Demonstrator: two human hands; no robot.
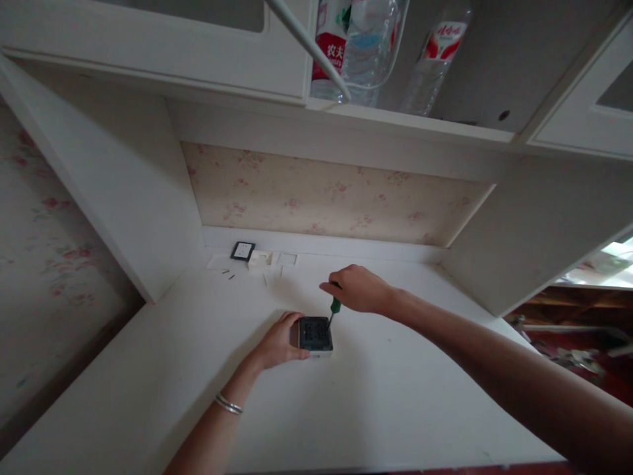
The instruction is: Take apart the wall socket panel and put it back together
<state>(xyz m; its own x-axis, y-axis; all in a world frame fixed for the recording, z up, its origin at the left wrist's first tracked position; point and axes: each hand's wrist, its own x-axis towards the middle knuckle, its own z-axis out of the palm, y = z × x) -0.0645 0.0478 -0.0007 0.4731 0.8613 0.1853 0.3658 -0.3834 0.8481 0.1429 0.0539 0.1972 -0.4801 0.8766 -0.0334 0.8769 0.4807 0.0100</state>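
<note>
On the white desktop sits a square wall socket (315, 334), dark on top with a white box beneath it. My left hand (279, 342) grips its left side, the fingers at the back edge and the thumb at the front. In my closed right hand (360, 288) is a screwdriver (335, 305) with a green handle. It tilts downward, and its shaft meets the right edge of the socket. Whether the tip sits in a screw is too small to tell.
Behind lie a dark-framed socket plate (243, 251), a white box (260, 260), a thin white frame (288, 259) and small dark screws (231, 277). Above, a cabinet shelf holds plastic bottles (438, 56), and a white cable (309, 43) hangs down. Side panels (106, 165) bound the desk.
</note>
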